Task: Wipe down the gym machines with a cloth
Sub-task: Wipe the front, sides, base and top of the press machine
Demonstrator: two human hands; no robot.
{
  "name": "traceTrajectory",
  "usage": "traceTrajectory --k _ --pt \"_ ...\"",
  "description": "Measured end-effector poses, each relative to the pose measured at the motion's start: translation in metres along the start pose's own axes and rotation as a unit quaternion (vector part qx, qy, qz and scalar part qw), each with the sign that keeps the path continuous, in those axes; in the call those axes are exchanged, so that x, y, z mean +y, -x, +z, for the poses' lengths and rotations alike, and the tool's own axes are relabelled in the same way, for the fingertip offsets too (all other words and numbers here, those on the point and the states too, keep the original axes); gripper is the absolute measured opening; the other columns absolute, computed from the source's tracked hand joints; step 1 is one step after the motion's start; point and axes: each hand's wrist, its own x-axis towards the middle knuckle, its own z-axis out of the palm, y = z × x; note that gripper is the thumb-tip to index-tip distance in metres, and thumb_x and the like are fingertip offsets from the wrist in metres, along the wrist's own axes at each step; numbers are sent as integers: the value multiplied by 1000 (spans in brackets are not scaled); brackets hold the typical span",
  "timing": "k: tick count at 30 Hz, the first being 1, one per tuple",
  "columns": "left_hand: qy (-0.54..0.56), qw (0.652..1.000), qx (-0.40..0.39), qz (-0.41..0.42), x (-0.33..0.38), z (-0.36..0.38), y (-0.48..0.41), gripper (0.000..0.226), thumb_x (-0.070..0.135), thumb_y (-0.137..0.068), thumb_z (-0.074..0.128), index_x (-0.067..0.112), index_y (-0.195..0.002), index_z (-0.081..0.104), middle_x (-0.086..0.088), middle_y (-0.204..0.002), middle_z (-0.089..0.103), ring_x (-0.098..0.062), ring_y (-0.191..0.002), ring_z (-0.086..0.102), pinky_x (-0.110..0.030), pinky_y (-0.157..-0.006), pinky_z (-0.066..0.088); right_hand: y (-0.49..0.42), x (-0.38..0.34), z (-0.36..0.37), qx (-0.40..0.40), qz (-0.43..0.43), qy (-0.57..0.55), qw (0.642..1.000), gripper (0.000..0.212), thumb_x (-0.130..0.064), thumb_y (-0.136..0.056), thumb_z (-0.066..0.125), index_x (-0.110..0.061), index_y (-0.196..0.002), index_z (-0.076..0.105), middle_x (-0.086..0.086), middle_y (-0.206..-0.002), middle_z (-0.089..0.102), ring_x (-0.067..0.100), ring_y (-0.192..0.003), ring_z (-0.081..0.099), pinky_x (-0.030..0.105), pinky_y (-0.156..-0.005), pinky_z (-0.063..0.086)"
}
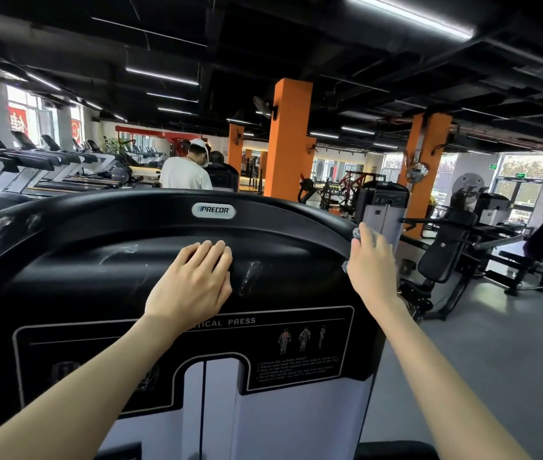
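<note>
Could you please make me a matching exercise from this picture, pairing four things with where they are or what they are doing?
Things:
1. left hand
2. right hand
3. Precor badge
4. nearest orange pillar

Places or states:
A. top centre of the machine's black cover
B. stands in the background, beyond the machine
C. rests flat on the front of the black cover
D. grips the cloth at the cover's right edge

Pairs: 1-C, 2-D, 3-A, 4-B
</note>
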Motion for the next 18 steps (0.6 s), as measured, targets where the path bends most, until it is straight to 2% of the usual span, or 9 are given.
traceTrajectory --k 3,5,8,10,12,14,16,18 --pt "-21 1000 -12 11 0 1 0 43 23 -96 33 -5 -117 59 -19 -115 62 -36 -102 60 -44 -91 45 -32 -20 11 -49 22 -22 998 50 -32 -104 19 -6 -126 56 24 -136 50 35 -133 37 48 -112 25" --pt "-32 999 -16 11 0 1 1 44 23 -96 33 -5 -117 59 -20 -115 62 -36 -102 60 -45 -91 46 -54 -38 20 -62 -17 -7 998 53 -32 -103 17 -5 -116 61 24 -134 53 34 -133 39 44 -111 28" --pt "-33 999 -15 11 0 1 1 44 23 -96 32 -5 -117 59 -20 -115 62 -36 -102 60 -45 -91 45 -76 -59 29 -91 -85 -2 992 45 -26 -106 25 -12 -137 54 11 -128 55 27 -136 40 35 -101 33" --pt "-30 999 -8 8 0 2 1 43 23 -96 34 -4 -117 60 -19 -116 62 -36 -104 61 -44 -92 45 -82 -64 28 -121 -93 -10 988 45 -26 -107 26 -16 -149 37 8 -148 44 26 -140 35 36 -106 34" --pt "-21 1000 2 7 -1 3 2 42 23 -96 36 -4 -117 60 -18 -117 63 -35 -104 61 -44 -92 44 -77 -59 20 -128 -69 -24 989 46 -26 -107 28 -15 -152 30 7 -153 37 27 -139 36 37 -106 36" --pt "-14 1000 4 4 -2 2 2 42 23 -96 36 -4 -117 60 -18 -117 63 -35 -105 61 -44 -92 44 -59 -41 14 -83 -44 -55 994 41 -21 -106 31 -12 -145 40 8 -145 46 27 -130 45 35 -97 40" --pt "-10 1000 3 -2 0 0 2 43 24 -96 34 -3 -117 60 -17 -117 63 -35 -105 60 -44 -93 44 -29 -18 10 -4 -32 -112 993 34 -19 -105 36 -10 -134 51 7 -132 56 26 -117 54 33 -88 44" --pt "-9 1000 5 -2 1 0 2 43 24 -97 32 -3 -117 60 -17 -116 63 -34 -105 61 -44 -93 44 -2 4 8 55 -21 -156 986 35 -19 -104 42 -10 -136 52 5 -133 57 24 -118 56 33 -96 46"
